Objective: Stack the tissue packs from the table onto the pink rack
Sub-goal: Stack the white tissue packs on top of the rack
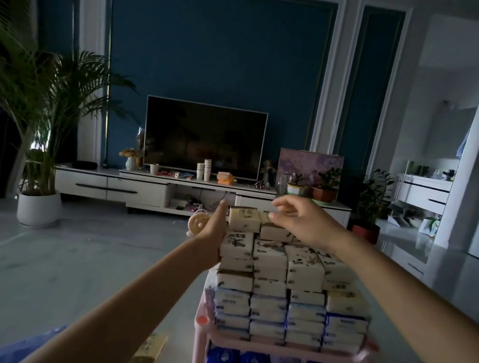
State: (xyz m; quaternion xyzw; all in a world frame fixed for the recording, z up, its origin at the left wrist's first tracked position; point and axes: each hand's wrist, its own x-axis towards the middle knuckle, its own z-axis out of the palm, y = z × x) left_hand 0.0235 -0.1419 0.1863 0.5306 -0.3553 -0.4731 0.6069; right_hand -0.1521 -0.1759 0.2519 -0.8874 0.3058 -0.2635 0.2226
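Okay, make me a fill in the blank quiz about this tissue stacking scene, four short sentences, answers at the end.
1. The left hand presses flat on the ____ side of the stack.
2. The right hand is over the ____ of the stack.
3. The rack under the stack is ____ in colour.
4. The plant stands in a pot that is ____ in colour.

Missing words: left; top; pink; white.
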